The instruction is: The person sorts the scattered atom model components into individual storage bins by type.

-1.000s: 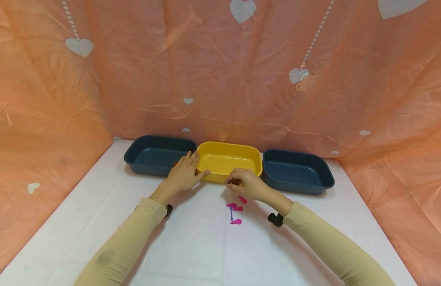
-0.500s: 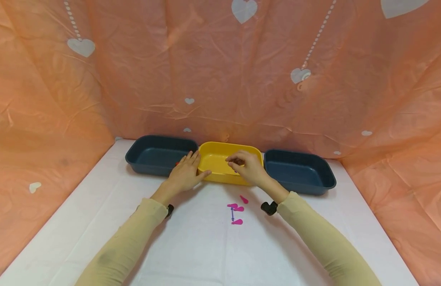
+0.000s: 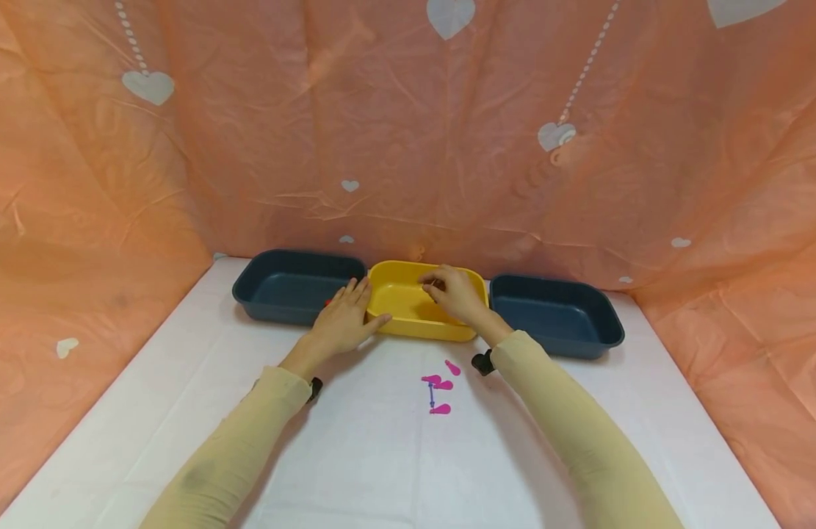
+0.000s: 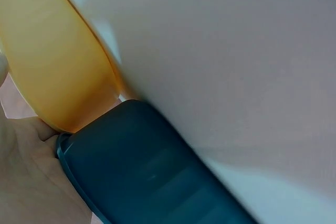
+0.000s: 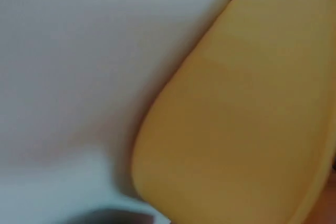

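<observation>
My left hand (image 3: 342, 320) lies across the neighbouring rims of the left dark blue bin (image 3: 265, 312) and the yellow bin (image 3: 414, 330), fingers straight and thumb spread along the yellow side. In the left wrist view, the palm (image 4: 37, 171) touches both bins. Over the yellow bin, my right hand (image 3: 455, 294) has its thumb and fingers bent together in a pinch. A small piece seems to be between the fingertips, mostly hidden. Several pink drop-shaped pieces (image 3: 441, 409) and a thin purple rod with wider ends (image 3: 431, 395) lie on the white cloth nearer me.
A second dark blue bin (image 3: 553, 345) stands right of the yellow one. Something small and red (image 3: 327, 302) shows beside my left fingers. The white-covered table (image 3: 355, 455) meets an orange curtain (image 3: 408, 147) behind the bins.
My right hand has risen from the cloth by the pink pieces and moved forward over the yellow bin, still pinched. My left hand has stayed on the rims.
</observation>
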The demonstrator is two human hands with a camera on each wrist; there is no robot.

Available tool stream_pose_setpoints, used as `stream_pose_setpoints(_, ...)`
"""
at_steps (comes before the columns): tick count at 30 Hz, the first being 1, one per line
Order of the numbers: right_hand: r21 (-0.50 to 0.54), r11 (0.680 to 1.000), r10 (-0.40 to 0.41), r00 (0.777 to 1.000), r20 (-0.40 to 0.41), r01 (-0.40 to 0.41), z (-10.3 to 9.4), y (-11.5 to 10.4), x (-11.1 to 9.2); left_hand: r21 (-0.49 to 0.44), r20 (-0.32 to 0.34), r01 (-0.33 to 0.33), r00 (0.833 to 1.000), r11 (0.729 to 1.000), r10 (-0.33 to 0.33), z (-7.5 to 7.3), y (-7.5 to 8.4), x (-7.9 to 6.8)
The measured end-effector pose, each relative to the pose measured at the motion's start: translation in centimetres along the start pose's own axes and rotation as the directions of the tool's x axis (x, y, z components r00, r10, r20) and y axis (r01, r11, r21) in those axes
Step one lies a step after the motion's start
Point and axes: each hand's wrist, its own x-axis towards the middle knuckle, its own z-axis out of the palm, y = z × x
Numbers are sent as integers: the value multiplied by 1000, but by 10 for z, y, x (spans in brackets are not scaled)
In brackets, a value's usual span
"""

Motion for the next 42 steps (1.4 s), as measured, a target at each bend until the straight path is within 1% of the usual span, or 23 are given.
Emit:
stream_pose_setpoints(2,-10,1000,26,1000,12,-26,0,3,0,-5,4,3,1000,1000,-3,0,1,0)
stream_pose_setpoints(4,-19,999,34,999,21,-33,0,6,-1,-12,11,7,1000,1000,-7,1,1,0)
stream_pose_setpoints(6,-34,999,16,1000,21,-16,1,9,-2,-18,18,16,1000,1000,-15,1,1,-1)
stream_pose_setpoints(11,-44,998,-54,999,-1,54,-2,8,-10,-19,6,12,1000,1000,-12,0,1,-1)
stream_pose_setpoints(15,-21,995,-93,996,-4,93,-6,4,-20,-24,9,19,1000,1000,-19,-2,2,-2)
stream_pose_setpoints(21,8,995,-102,995,-2,102,-12,-3,-39,-17,11,20,1000,1000,-20,-1,2,-2)
stream_pose_setpoints(24,5,995,-104,995,1,104,-15,-6,-46,-17,2,17,1000,1000,-17,-1,3,-2)
stream_pose_setpoints(31,25,996,-89,994,57,87,-17,-12,-67,-11,6,19,1000,1000,-19,-1,3,-1)
stream_pose_setpoints(37,28,988,-152,984,89,150,-14,-13,-83,-12,1,1,1000,1000,-1,-1,2,1)
stream_pose_setpoints(42,6,982,-186,967,172,187,-7,-13,-94,-1,5,8,1000,1000,-8,0,0,1)
